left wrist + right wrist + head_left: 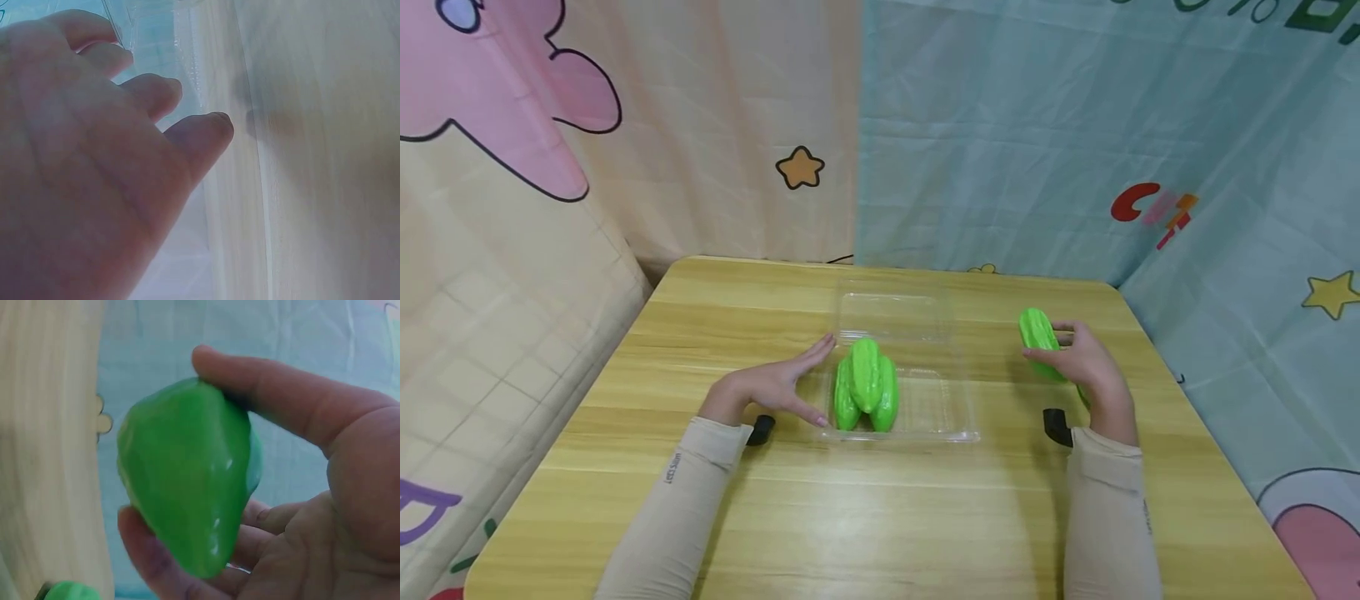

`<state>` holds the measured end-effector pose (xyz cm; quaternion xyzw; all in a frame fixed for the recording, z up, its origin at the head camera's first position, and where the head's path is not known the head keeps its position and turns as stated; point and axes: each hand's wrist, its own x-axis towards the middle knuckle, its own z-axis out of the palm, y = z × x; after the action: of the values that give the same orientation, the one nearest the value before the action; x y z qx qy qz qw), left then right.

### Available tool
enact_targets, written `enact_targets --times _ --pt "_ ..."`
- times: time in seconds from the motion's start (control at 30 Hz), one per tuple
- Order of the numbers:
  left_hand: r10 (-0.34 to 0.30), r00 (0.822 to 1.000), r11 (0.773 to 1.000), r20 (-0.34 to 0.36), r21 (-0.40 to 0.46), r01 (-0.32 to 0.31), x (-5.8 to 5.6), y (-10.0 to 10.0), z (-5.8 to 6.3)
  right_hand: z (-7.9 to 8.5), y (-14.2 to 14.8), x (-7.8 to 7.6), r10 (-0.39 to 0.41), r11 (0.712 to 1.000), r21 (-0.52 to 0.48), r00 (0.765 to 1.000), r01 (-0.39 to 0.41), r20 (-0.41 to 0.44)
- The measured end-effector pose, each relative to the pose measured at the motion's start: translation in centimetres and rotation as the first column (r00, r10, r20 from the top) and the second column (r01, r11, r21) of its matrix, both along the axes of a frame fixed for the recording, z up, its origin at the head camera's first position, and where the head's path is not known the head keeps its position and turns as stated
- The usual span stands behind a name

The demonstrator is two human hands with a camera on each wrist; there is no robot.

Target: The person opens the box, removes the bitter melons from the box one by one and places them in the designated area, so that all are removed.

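A bright green, ridged, glossy toy bitter melon (1038,333) is gripped between the thumb and fingers of my right hand (1086,358), raised over the right side of the table. Its tapered end faces the camera in the right wrist view. My left hand (778,385) has fingers and thumb spread, with the fingertips right at the left edge of a clear plastic box (936,404). Inside that box, on its left half, several matching bitter melons (866,375) are piled, one on top of the others. The box's clear lid (891,315) lies folded back, away from me.
Part of another green thing (1082,397) shows beside my right wrist, mostly hidden by it. The wooden table (865,517) has rounded far corners. Printed curtains (985,150) hang behind it. A black wrist mount (1057,427) sticks out from my right sleeve.
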<state>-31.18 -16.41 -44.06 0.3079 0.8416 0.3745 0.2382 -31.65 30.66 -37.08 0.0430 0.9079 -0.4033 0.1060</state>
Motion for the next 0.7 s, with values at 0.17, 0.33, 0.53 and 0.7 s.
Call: enact_targets --times 0.17,0.33,0.53,0.7 --pt "-0.002 1.000 1.000 -0.016 0.004 0.002 -0.1 0.0 0.0 -0.9 1.2 -0.6 -0.040 0.997 0.074 0.999 0.037 0.036" --pt "-0.001 0.999 1.000 -0.035 0.003 0.001 -0.3 0.1 -0.2 -1.9 1.8 -0.9 -0.089 0.988 0.131 0.994 0.082 0.055" --pt "-0.003 0.997 1.000 -0.076 -0.002 0.003 -0.5 0.2 -0.2 -2.8 2.2 -1.1 -0.121 0.974 0.200 0.992 0.110 0.040" --pt "-0.008 0.997 1.000 -0.073 -0.010 0.007 -0.5 0.4 -0.1 -3.3 1.9 -1.1 -0.128 0.958 0.262 0.991 0.114 0.036"
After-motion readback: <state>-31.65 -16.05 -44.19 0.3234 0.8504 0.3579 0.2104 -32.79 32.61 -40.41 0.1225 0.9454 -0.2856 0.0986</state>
